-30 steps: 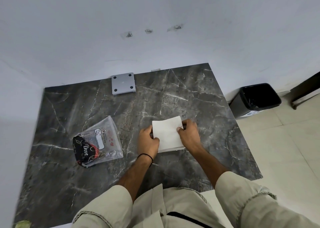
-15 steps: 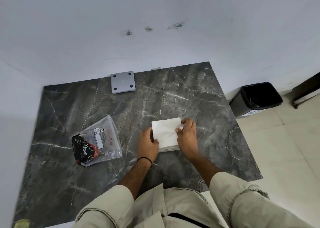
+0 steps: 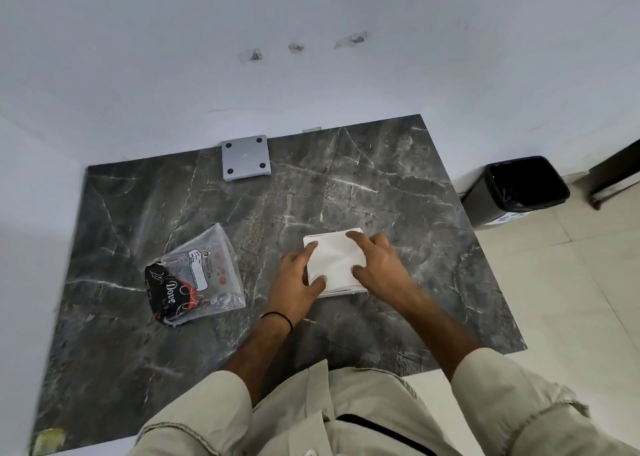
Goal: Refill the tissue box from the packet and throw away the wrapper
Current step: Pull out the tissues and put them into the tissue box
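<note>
A white stack of tissues (image 3: 334, 258) lies flat on the dark marble table (image 3: 398, 196), right of centre. My left hand (image 3: 298, 279) presses its left edge, thumb and forefinger on the paper. My right hand (image 3: 379, 265) lies on its right side, fingers spread over the top. The clear plastic wrapper (image 3: 199, 275) with black and red print lies empty to the left, apart from both hands. A grey square tissue box (image 3: 246, 158) rests bottom-up at the table's far edge by the wall.
A black bin (image 3: 516, 189) with a dark liner stands on the tiled floor beyond the table's right edge. White walls close the far and left sides. A dark furniture leg (image 3: 616, 175) shows at far right.
My right hand has slid from the stack's right edge onto its top, fingers spreading. My left hand has shifted slightly onto the left edge. The stack stays in place.
</note>
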